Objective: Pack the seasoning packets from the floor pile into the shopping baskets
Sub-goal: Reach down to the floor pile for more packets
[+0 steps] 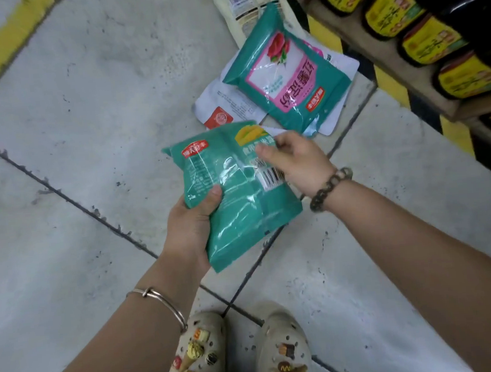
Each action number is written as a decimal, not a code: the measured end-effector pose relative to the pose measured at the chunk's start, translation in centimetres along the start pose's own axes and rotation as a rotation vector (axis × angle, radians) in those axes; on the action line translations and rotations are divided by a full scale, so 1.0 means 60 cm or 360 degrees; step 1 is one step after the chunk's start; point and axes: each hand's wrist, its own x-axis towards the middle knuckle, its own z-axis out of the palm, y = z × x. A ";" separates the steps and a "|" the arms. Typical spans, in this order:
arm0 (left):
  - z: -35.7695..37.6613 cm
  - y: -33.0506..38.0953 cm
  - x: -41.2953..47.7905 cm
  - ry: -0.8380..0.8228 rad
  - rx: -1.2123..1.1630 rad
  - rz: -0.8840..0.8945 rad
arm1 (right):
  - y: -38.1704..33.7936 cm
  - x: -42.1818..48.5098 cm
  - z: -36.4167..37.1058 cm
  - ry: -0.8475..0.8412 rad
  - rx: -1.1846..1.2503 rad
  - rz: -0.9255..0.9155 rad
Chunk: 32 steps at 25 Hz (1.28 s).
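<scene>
Packet (pixel 240 215) gripped by left hand (pixel 194 222) and right hand (pixel 298 161) — long axis pointing forward.

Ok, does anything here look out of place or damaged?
On the floor, a rose-label teal packet lies skewed across white packets, a beige packet behind, all beside the shelf base. Nothing looks torn or spilled. The corn-label packet in the left hand and right hand looks intact.

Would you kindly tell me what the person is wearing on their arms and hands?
Bare forearms, no sleeves or gloves. By the left hand is a thin silver bangle with a small knot; by the right hand, a dark bracelet of chunky links.
</scene>
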 end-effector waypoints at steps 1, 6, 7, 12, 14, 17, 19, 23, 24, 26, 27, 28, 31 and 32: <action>0.009 0.007 0.009 0.0057 -0.0044 0.0001 | -0.009 0.031 -0.016 0.0156 -0.0075 0.0012; 0.022 0.018 0.054 0.0089 -0.0071 0.0082 | -0.024 0.196 -0.075 0.0543 -0.0604 -0.0013; 0.023 0.017 0.060 0.0061 -0.0068 0.0085 | -0.024 0.220 -0.077 0.0483 -0.0754 0.0025; 0.021 0.005 0.079 0.0008 -0.0045 0.0069 | 0.005 0.276 -0.068 0.0400 -0.1081 0.0193; 0.017 0.006 0.086 -0.0002 -0.0035 0.0075 | 0.011 0.282 -0.072 0.0466 -0.1196 0.0184; 0.011 0.011 0.091 -0.0021 -0.0019 0.0089 | -0.001 0.294 -0.096 0.0469 -0.1155 0.0160; 0.011 0.014 0.094 -0.0031 -0.0006 0.0103 | 0.000 0.303 -0.104 0.0437 -0.1236 0.0219; 0.019 0.010 0.117 0.0029 0.0099 0.0112 | -0.005 0.308 -0.082 0.0621 -0.1493 0.0246; 0.022 0.007 0.124 0.0066 0.0160 0.0118 | -0.007 0.303 -0.076 0.0643 -0.1485 0.0250; 0.031 0.005 0.131 0.0123 0.0275 0.0151 | -0.006 0.282 -0.068 0.0612 -0.1274 0.0312; 0.035 0.005 0.130 0.0146 0.0330 0.0195 | 0.002 0.267 -0.062 0.0592 -0.1108 0.0348; 0.038 0.006 0.127 0.0162 0.0392 0.0251 | 0.013 0.249 -0.058 0.0596 -0.0951 0.0365; 0.045 0.019 0.096 0.0161 0.0543 0.0381 | 0.044 0.180 -0.057 0.0666 -0.0681 0.0350; 0.046 0.027 0.080 0.0152 0.0564 0.0399 | 0.048 0.156 -0.062 0.0699 -0.0603 0.0348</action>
